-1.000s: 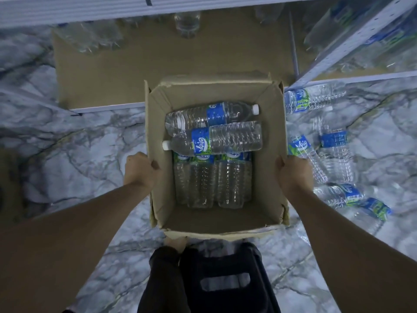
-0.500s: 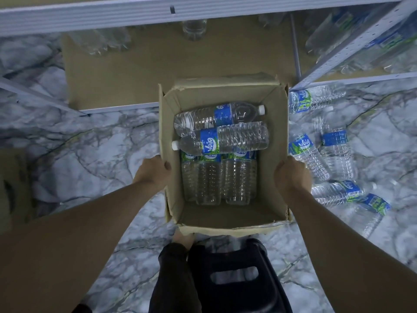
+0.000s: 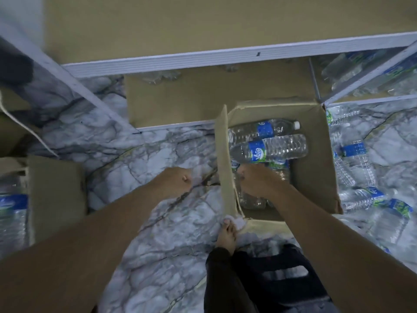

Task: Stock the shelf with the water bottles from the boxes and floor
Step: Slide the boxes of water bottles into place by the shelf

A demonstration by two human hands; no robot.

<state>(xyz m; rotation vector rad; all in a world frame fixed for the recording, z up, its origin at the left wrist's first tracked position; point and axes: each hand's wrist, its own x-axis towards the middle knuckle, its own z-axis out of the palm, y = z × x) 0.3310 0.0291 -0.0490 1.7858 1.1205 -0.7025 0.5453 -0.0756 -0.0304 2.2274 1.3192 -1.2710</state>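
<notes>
A black stool [image 3: 282,279] and your dark trouser leg [image 3: 222,281] fill the bottom edge. Your bare foot [image 3: 225,233] touches the near left corner of an open cardboard box [image 3: 316,177], which stands on the marble floor [image 3: 146,222].

Your left hand [image 3: 178,181] hovers over the floor just left of the box, curled into a fist and holding nothing. Your right hand [image 3: 255,181] is down inside the box, knuckles bent over the lower bottles [image 3: 252,201]; you cannot tell whether it grips one. Just beyond it, two water bottles [image 3: 270,149] with blue labels lie crosswise on top of the others.

Loose bottles [image 3: 356,163] lie scattered on the floor to the right of the box. At far left, a second box [image 3: 56,181] also holds bottles.

The lowest shelf board [image 3: 203,98] lies just behind the open box, with a few blurred bottles at its back. In the bay to the right, stocked bottles [image 3: 343,67] crowd together.
</notes>
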